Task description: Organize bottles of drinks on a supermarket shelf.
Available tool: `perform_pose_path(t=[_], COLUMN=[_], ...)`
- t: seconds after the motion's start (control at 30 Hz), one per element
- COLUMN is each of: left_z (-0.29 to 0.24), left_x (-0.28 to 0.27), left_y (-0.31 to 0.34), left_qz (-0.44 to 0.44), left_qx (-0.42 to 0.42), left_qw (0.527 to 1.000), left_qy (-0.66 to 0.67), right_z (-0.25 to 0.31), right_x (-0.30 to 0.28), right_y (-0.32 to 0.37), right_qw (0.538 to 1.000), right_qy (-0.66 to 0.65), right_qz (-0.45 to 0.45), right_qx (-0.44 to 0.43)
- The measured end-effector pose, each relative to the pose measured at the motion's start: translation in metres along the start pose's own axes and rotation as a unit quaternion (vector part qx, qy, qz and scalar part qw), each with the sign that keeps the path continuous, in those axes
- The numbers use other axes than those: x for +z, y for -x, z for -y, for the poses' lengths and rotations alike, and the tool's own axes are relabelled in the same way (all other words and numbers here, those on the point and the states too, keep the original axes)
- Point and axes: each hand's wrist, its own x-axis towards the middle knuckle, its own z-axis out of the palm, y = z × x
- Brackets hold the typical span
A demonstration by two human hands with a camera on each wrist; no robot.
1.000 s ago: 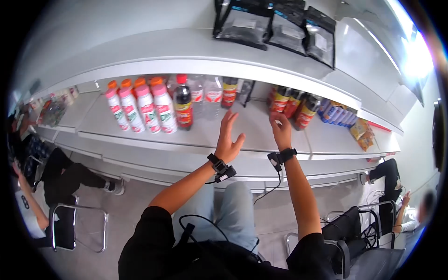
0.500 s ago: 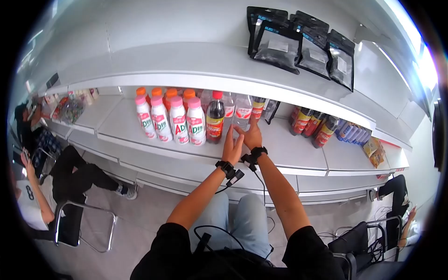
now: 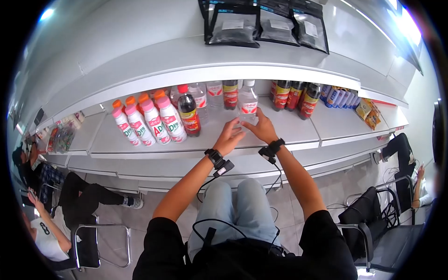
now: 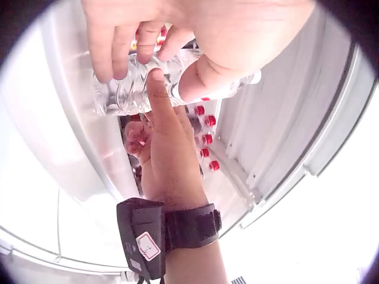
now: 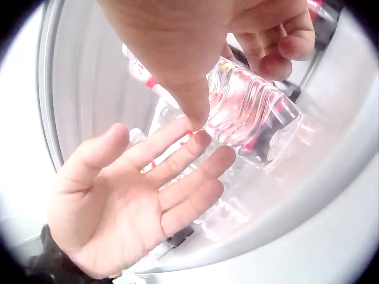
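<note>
A clear water bottle (image 3: 248, 101) with a white cap and red-and-white label stands near the middle of the shelf (image 3: 284, 134). My right hand (image 3: 262, 129) holds its lower part, the thumb on the near side and the fingers curled on the far side. My left hand (image 3: 229, 136) hovers just left of the bottle. Its fingers are spread and relaxed in the right wrist view, with the fingertips (image 5: 222, 157) close to the bottle and nothing held.
Pink-capped white bottles (image 3: 172, 120) and a red-capped dark drink bottle (image 3: 189, 112) stand to the left. More dark bottles (image 3: 309, 101), blue cans (image 3: 336, 98) and yellow snack packs (image 3: 368, 114) are to the right. The upper shelf's edge (image 3: 224, 73) hangs over them, with black pouches (image 3: 233, 25) on top.
Both hands came together at the water bottles, and my right hand took hold of one. That bottle has moved right, past a dark drink bottle. My left hand has drawn slightly apart from it.
</note>
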Motion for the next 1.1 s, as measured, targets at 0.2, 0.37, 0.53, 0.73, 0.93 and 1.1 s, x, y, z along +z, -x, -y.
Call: perform_pose_path(t=[0.2,0.37,0.53,0.73,0.93,1.1], left_z=[0.014,0.037,0.060,0.051,0.057,0.058], left_x=[0.088,0.160,0.184,0.184,0.183,0.186], left_y=[-0.064,-0.106,-0.129,-0.125,-0.123,-0.127], left_qz=[0.101,0.098,0.073,0.103,0.050,0.006], left_qx=[0.027,0.129,0.152,0.083,0.116,0.117], left_qw=[0.994,0.983,0.984,0.991,0.989,0.988], left_qy=[-0.011,-0.088,-0.061,-0.003,-0.080,-0.099], right_z=[-0.057,-0.107,-0.118,-0.128,-0.136,-0.136], right_x=[-0.073,-0.107,-0.117,-0.109,-0.107,-0.106], right_y=[0.022,0.024,0.014,0.017,0.029,0.030], right_qw=[0.989,0.971,0.958,0.952,0.958,0.973], right_qy=[0.080,0.106,0.151,0.125,0.147,0.073], right_qz=[-0.105,-0.212,-0.235,-0.268,-0.238,-0.209], right_qx=[0.068,0.037,0.068,0.080,0.068,0.059])
